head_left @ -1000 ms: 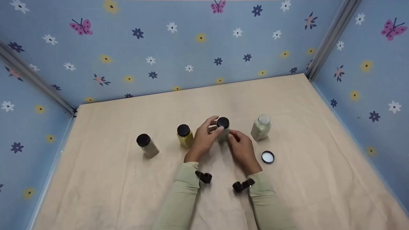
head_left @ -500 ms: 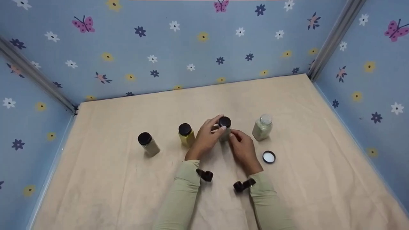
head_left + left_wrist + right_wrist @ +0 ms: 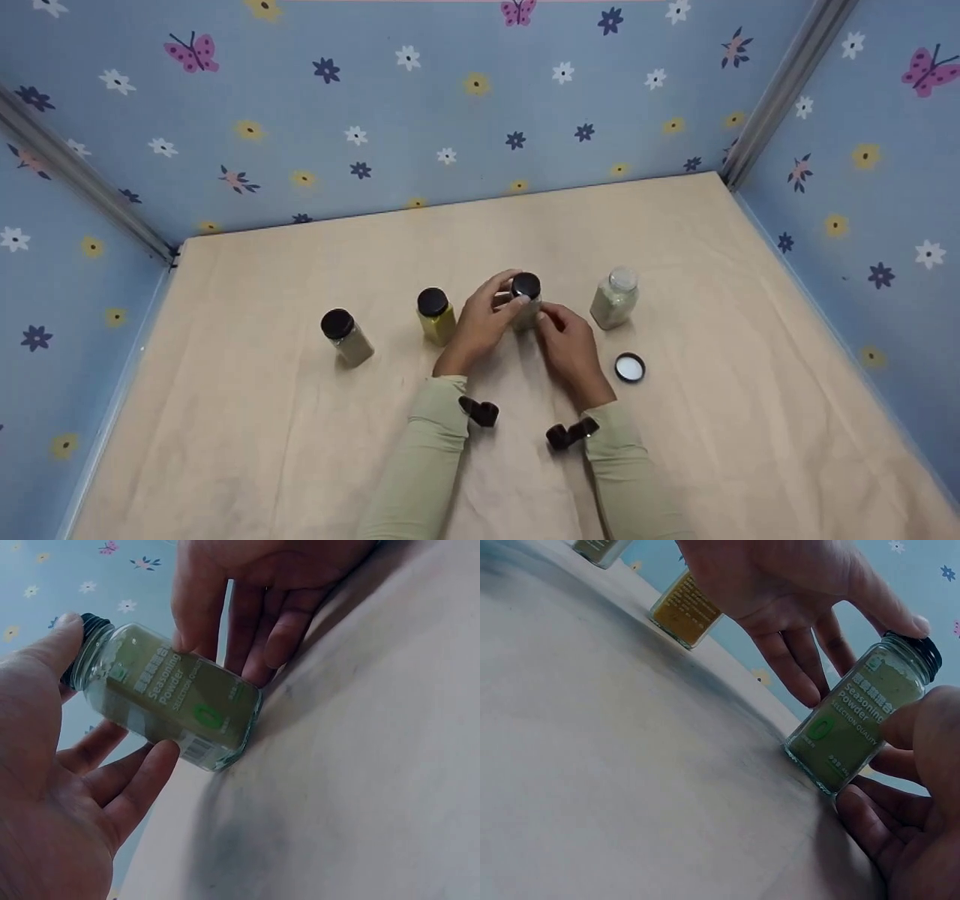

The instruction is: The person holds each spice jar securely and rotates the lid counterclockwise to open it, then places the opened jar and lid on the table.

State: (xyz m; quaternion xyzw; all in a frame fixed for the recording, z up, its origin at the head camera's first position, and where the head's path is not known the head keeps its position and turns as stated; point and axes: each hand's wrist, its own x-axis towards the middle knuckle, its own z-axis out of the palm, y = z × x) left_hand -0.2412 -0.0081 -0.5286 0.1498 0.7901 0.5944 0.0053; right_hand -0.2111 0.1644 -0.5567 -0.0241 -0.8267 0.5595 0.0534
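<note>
2 wrist close-ups, same jar (image 3: 855,716)

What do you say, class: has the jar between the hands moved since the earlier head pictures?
No: judged against the loose lid in the head view, the jar shows no clear shift in any direction.

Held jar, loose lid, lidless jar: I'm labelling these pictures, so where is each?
Held jar (image 3: 171,697), left wrist view, printed label.
Loose lid (image 3: 630,367), head view, white inside.
Lidless jar (image 3: 613,306), head view, body.

I have, left to right on the table (image 3: 255,435), leftmost jar (image 3: 351,343), second jar (image 3: 437,321), seasoning jar (image 3: 855,714) between left hand (image 3: 481,322) and right hand (image 3: 571,346), then rightmost jar (image 3: 615,303) with loose lid (image 3: 630,367) before it.
</note>
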